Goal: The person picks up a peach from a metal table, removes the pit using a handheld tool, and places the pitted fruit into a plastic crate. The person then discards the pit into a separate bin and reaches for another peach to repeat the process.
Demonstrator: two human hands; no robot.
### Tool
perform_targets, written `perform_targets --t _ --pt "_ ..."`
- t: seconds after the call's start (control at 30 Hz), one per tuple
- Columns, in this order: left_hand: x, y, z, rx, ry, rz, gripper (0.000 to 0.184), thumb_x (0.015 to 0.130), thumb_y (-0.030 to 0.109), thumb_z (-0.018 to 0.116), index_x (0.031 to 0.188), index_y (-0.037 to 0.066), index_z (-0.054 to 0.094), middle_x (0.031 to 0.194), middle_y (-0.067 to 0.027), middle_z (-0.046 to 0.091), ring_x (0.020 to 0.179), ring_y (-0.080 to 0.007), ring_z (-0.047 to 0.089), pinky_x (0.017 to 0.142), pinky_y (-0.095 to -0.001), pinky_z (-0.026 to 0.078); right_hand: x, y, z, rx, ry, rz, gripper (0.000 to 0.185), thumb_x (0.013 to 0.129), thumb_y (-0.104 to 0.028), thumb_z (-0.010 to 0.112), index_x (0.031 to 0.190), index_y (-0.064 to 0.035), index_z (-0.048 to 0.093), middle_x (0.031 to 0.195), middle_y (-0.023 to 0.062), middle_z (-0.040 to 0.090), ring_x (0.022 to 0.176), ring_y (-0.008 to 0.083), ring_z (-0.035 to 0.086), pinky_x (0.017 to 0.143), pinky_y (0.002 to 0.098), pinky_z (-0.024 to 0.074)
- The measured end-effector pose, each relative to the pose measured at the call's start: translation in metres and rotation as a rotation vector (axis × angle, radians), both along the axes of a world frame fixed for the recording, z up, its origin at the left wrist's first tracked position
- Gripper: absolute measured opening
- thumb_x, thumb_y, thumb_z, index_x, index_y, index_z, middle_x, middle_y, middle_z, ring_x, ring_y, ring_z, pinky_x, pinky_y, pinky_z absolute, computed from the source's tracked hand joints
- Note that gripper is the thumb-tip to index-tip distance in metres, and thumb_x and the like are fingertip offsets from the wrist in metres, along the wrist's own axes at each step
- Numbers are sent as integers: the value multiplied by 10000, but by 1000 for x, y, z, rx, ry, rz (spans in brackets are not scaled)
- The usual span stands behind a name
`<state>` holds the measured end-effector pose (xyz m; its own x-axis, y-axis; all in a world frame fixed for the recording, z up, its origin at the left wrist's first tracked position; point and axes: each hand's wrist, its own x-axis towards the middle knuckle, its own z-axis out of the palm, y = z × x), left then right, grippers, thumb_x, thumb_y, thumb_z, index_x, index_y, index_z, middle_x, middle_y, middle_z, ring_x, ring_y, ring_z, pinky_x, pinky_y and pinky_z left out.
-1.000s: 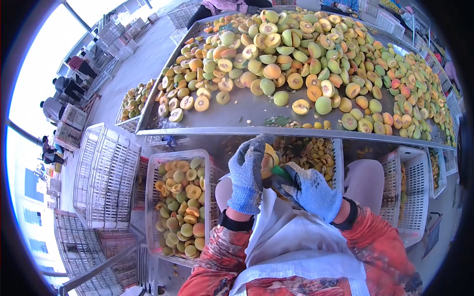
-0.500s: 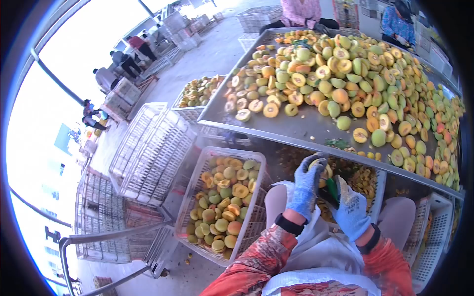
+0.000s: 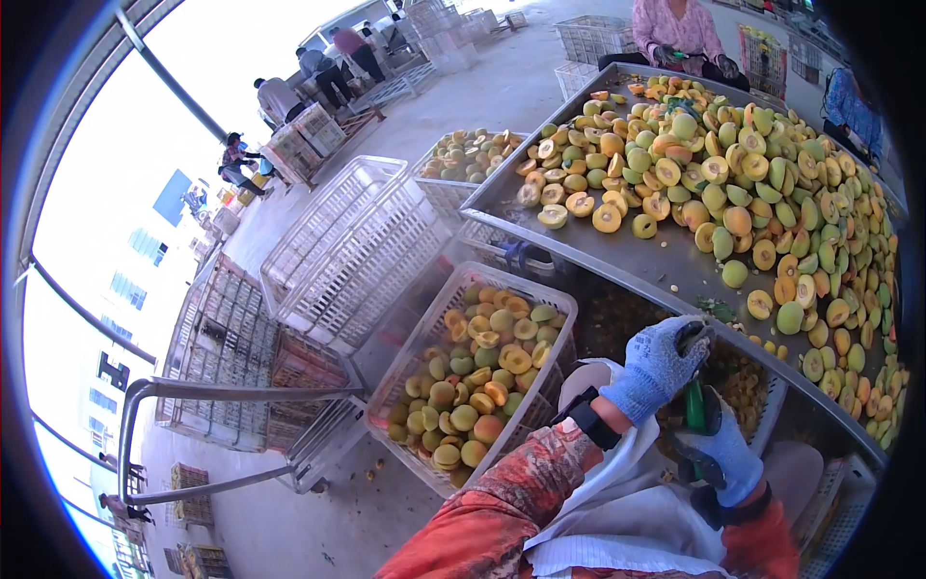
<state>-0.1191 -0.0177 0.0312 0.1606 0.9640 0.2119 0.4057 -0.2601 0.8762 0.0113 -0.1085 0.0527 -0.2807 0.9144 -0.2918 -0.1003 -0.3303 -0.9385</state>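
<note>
The left hand in a blue-grey knitted glove [image 3: 666,367] is raised near the edge of the table, its fingers curled inward; their grip is partly hidden, so I cannot fairly tell whether they hold anything. Lower and beside it, the right hand in a matching blue glove [image 3: 723,458] grasps a slim tool with a bright green handle [image 3: 694,405], upright between the two hands. Both are in front of the white apron [image 3: 627,526] and above a pale plastic crate of small yellow-brown pieces [image 3: 772,415].

To the left, a white slatted plastic crate [image 3: 532,403] holds green and orange halved fruit [image 3: 482,381]. Just beyond the hands, a grey metal table with a raised rim [image 3: 666,270] bears a broad heap of yellow-green fruit, many halved [image 3: 772,203]. Across it sits a person in a pink patterned top [image 3: 675,29].
</note>
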Motion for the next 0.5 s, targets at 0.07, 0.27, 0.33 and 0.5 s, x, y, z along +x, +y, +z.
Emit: perform_targets --t 0.07,0.27,0.33,0.5 --pt "-6 5 3 232 -145 -160 263 812 284 586 956 71 640 820 -155 640 778 -315 618 698 -369 487 0 0 3 -5 32 14 435 721 -14 622 1122 -47 456 933 67 507 601 114 541 415 228 432" --pt "0 15 27 -91 195 -231 293 772 347 597 896 91 666 819 -149 640 793 -321 611 735 -399 480 1 -3 4 -119 215 -72 468 740 -40 600 1176 -49 430 999 80 491 555 110 519 403 210 410" --pt "5 11 25 -78 120 -222 294 774 350 591 892 92 668 823 -149 640 801 -324 609 739 -403 478 4 -6 7 -84 157 -21 461 746 -43 591 1178 -49 429 1003 80 492 558 113 521 400 208 403" --pt "12 35 5 -129 160 -493 292 778 340 579 901 88 663 838 -158 637 823 -330 604 755 -420 470 3 -2 -3 -91 -17 -83 514 686 -97 684 1152 -65 468 918 17 558 740 82 546 590 226 482"
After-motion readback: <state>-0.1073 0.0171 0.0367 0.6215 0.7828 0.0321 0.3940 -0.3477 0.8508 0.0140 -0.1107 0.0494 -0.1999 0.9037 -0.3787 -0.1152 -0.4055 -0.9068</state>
